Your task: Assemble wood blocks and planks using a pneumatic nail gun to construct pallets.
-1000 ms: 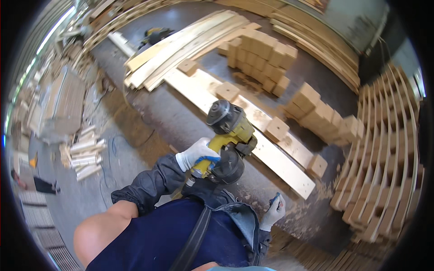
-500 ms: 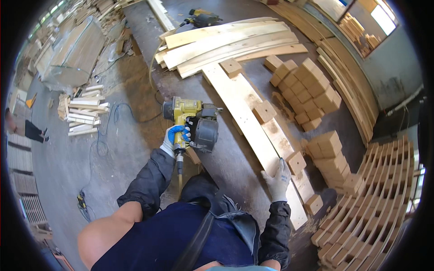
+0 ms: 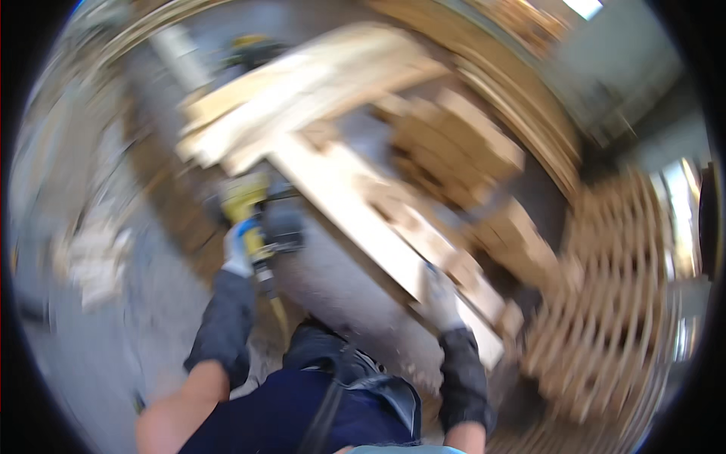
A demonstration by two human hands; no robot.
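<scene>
Running slantwise from far left, by the planks (image 3: 302, 83), to near right, the board (image 3: 367, 231) lies ahead of both hands. The right hand (image 3: 439, 299) is nearer, resting on it toward its near end, though blur hides whether the fingers lie flat or curl; the left hand (image 3: 238, 251), closed round the nailer (image 3: 248, 203), is left of the board's far half, tool nose toward it.

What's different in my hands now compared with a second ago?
Your right hand has moved forward from beside your body onto the long board. Your left hand has swung the nail gun leftward, from in front of that board. The left hand's grip and the stacked blocks look unchanged.
</scene>
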